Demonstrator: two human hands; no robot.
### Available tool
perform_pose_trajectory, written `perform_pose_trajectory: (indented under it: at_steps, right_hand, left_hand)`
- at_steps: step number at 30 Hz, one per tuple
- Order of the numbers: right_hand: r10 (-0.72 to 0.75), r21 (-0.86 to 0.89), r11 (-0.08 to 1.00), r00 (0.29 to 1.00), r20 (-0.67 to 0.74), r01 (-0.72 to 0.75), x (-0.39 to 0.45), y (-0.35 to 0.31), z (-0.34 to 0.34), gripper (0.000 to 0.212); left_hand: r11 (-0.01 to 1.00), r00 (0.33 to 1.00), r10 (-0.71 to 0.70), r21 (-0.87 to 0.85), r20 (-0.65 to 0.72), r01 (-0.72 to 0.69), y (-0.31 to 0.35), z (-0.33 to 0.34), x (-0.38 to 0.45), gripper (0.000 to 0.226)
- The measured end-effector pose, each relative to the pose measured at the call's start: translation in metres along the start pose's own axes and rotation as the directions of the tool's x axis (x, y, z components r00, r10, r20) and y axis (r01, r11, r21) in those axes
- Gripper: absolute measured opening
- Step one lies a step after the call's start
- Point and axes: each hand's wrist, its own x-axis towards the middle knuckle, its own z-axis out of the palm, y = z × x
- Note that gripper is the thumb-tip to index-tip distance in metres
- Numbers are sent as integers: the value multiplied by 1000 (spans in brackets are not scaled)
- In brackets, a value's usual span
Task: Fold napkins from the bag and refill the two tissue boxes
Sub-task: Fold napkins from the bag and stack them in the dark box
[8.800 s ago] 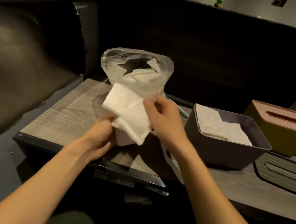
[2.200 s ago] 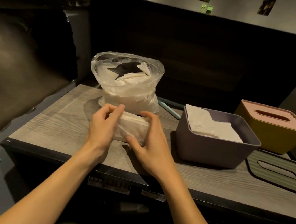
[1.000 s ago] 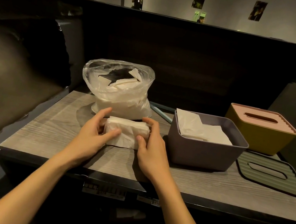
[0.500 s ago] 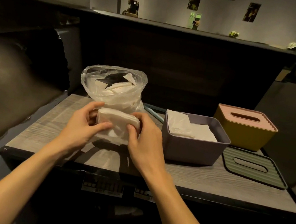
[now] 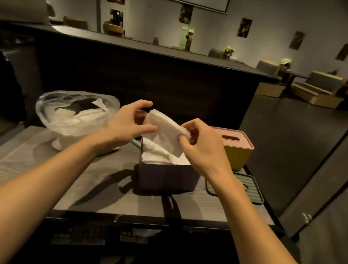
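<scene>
Lifted off the table point(image 5: 27, 168), napkins point(image 5: 164, 130) seemingly over purple box point(image 5: 166, 176).

purple box point(image 5: 166, 179): far rim hidden by napkin stack point(image 5: 165, 130) | green lid point(image 5: 250, 191): partly behind right forearm

Bag point(image 5: 73, 117) left of open box point(image 5: 166, 177); lidded box point(image 5: 237, 150) behind-right.

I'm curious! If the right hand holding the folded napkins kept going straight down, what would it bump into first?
Most likely the napkins already lying in the purple box. The right hand and left hand hold the folded napkins tilted just above that open box, though one view leaves depth a little uncertain.
</scene>
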Motion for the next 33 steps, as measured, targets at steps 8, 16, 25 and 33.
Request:
perform_pose_trajectory:
  at_steps: [8,16,25,33]
  right_hand:
    - [92,-245,967,991,93,-67,-5,23,-20,41]
    - [189,-426,900,961,201,-87,-11,30,-4,28]
    - [31,-658,746,982,186,102,-16,19,-10,35]
    - [125,-645,734,891,436,212,-15,17,-10,34]
  left_hand:
    - [950,967,90,271,239,-155,23,55,63,74]
    - [797,922,58,538,382,-273,11,84,63,50]
    - [690,915,165,620,368,-374,11,78,53,37]
    - [663,860,14,639,510,-390,14,94,61,29]
